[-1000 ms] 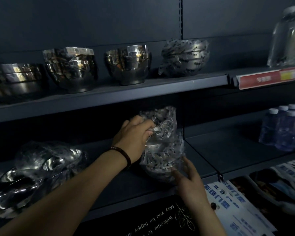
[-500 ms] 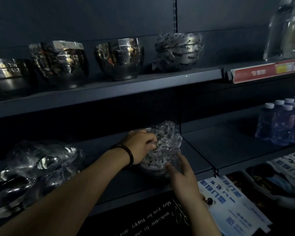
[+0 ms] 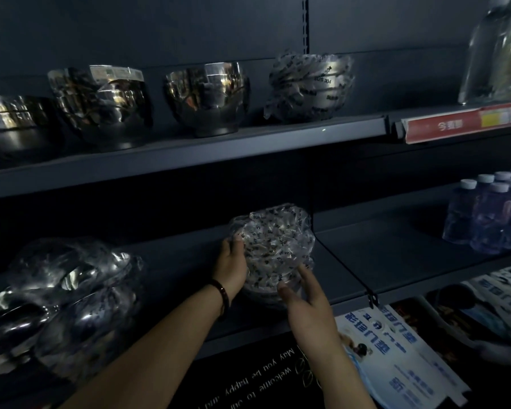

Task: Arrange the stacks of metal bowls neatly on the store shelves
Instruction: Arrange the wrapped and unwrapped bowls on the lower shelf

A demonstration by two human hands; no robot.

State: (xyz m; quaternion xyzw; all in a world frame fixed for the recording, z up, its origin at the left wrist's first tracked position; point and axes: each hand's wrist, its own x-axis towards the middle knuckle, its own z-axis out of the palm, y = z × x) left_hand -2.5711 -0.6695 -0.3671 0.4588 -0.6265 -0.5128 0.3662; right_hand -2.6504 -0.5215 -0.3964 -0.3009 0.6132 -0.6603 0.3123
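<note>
Head view centres on a stack of metal bowls wrapped in clear plastic printed with dark lettering (image 3: 278,246), standing upright on the dark grey middle shelf (image 3: 174,261), close to its front edge and just left of a thin black wire divider (image 3: 345,270). The left hand (image 3: 232,270) is against the stack's left side, fingers curled round the wrap and gripping it. The right hand (image 3: 304,293) sits at the lower front right, fingers nearly straight and spread, their tips and the thumb touching the plastic without closing round it. A dark beaded bracelet (image 3: 222,296) circles the left wrist.

Further left on the same shelf lies a loose heap of wrapped shiny bowls (image 3: 71,296), tilted and overlapping, well apart from the held stack. On the upper shelf (image 3: 189,154) stand three bare polished steel bowl stacks (image 3: 207,98) and, at the right end, another plastic-wrapped stack (image 3: 307,87). Right of the divider are small clear water bottles with white caps (image 3: 490,214); above them, a red price strip (image 3: 460,125) and tall clear bottles (image 3: 496,51). Blue-and-white printed packs (image 3: 396,358) lie below.
</note>
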